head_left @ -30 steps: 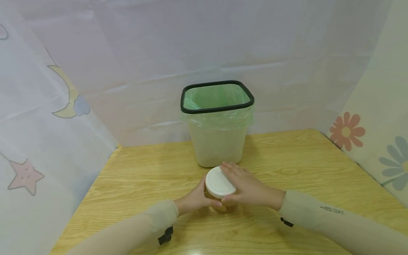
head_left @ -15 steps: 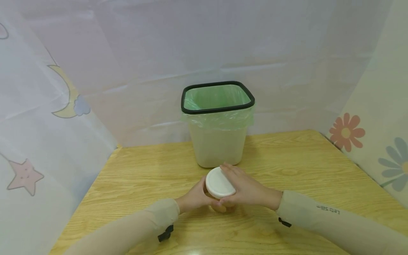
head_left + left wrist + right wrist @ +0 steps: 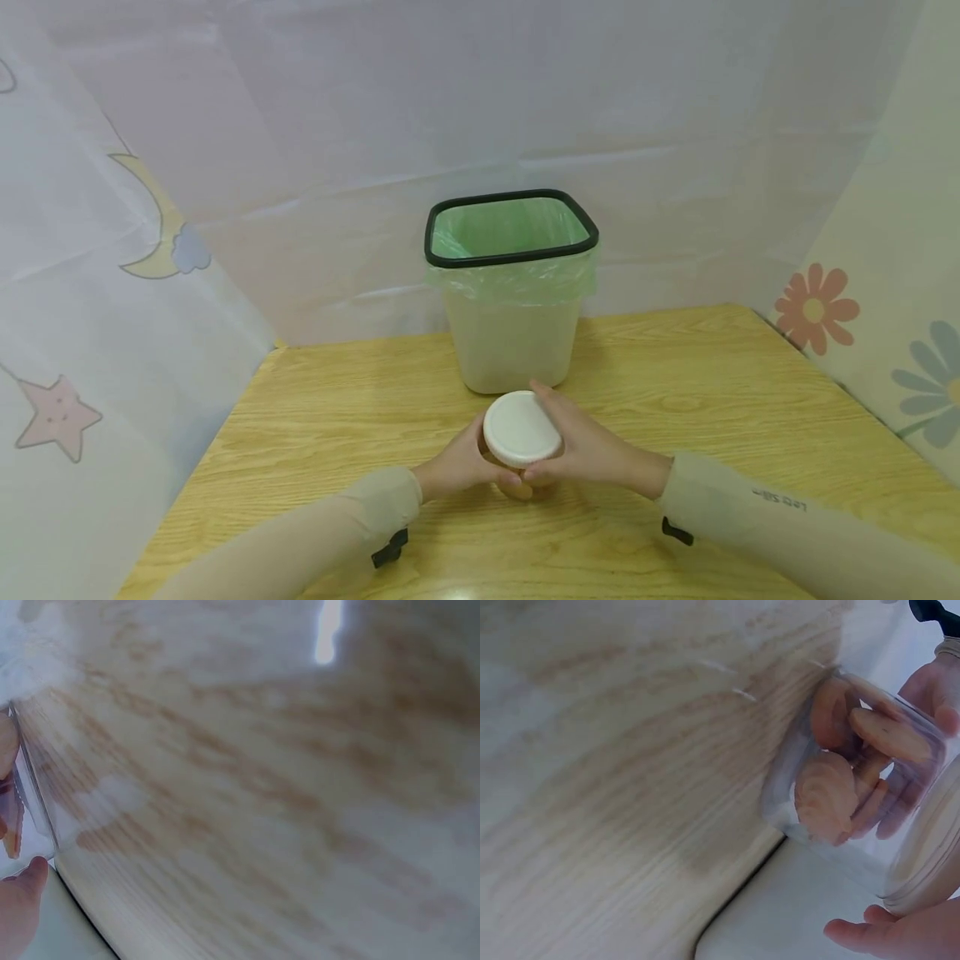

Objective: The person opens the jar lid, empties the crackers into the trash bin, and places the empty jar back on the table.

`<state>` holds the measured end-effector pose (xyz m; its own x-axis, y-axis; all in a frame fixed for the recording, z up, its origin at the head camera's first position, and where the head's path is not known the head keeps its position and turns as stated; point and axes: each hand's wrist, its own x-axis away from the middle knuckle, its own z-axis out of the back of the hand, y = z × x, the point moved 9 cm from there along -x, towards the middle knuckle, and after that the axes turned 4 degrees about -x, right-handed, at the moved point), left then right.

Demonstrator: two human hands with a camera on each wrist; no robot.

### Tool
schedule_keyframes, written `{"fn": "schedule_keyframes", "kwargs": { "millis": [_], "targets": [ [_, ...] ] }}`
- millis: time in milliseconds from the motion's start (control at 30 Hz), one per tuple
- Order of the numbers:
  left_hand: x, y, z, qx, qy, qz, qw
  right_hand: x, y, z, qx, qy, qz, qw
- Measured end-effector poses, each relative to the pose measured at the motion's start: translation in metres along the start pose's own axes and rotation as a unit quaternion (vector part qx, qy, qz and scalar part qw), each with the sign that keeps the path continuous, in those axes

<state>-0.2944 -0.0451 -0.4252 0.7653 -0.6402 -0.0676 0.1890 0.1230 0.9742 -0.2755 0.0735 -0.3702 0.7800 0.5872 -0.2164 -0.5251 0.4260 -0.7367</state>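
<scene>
A clear jar point(image 3: 517, 479) with a white round lid point(image 3: 520, 428) stands on the wooden table point(image 3: 315, 400), just in front of the bin. My left hand point(image 3: 459, 465) grips the jar's body from the left. From the right, my right hand point(image 3: 581, 442) curls its fingers and thumb round the lid's rim. In the right wrist view the jar point(image 3: 840, 780) holds round orange-brown pieces, the lid point(image 3: 930, 855) is at the right edge, and the left hand's fingers point(image 3: 930, 690) show behind the glass. The left wrist view shows only the jar's edge point(image 3: 26, 802) and mostly tabletop.
A white bin point(image 3: 512, 333) with a black rim and green liner stands at the table's back, close behind the jar. Pale sheets with moon, star and flower prints enclose the table on three sides. Bare wood lies to the left and right of the hands.
My right hand has shifted slightly round the lid, its fingers now more along the far right rim. The jar and my left hand have stayed in place.
</scene>
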Motion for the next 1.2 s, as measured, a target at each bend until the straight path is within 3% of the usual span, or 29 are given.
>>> {"fn": "schedule_keyframes", "kwargs": {
  "millis": [167,333,733,1200],
  "targets": [
    [0.000,-0.001,0.000,0.005,-0.002,0.007,1.0000,0.004,0.006,0.002,-0.065,0.030,-0.027,0.997],
    [0.001,0.000,0.000,0.008,0.003,0.008,0.9999,0.006,0.008,0.004,-0.091,0.047,-0.027,0.994],
    [0.001,0.000,0.002,-0.022,0.012,0.021,0.9994,0.004,0.018,0.005,-0.154,0.006,-0.011,0.988],
    [-0.005,-0.002,0.003,-0.034,-0.016,0.020,0.9991,0.001,0.026,0.008,-0.169,-0.007,0.002,0.986]
  ]
}}
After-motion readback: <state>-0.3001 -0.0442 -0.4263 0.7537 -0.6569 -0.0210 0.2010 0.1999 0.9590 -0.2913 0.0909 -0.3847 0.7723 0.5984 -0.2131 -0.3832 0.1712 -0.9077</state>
